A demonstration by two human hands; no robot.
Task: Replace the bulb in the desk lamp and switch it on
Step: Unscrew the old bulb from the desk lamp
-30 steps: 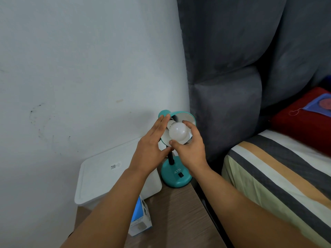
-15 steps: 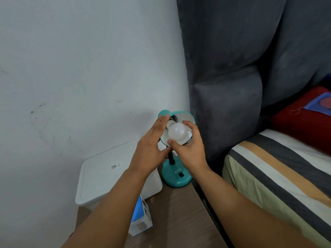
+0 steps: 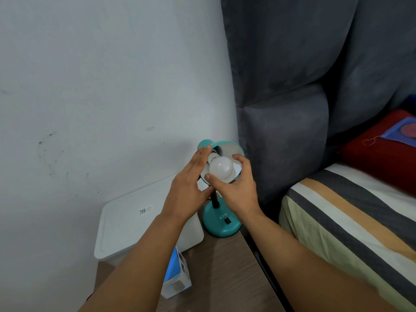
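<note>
Your two hands meet at one lamp, one bulb.
Your left hand (image 3: pixel 188 189) lies flat-fingered against the teal lamp (image 3: pixel 221 222) shade on the counter (image 3: pixel 225 266); your right hand (image 3: pixel 236 190) curls thumb and fingers round the white bulb (image 3: pixel 221 168) inside the shade.

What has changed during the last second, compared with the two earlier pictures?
Very little. The right hand keeps its grip on the white bulb inside the teal shade; its thumb has shifted slightly along the bulb. The left hand still rests flat against the shade. Lamp base, white box and bulb carton have not moved.
</note>
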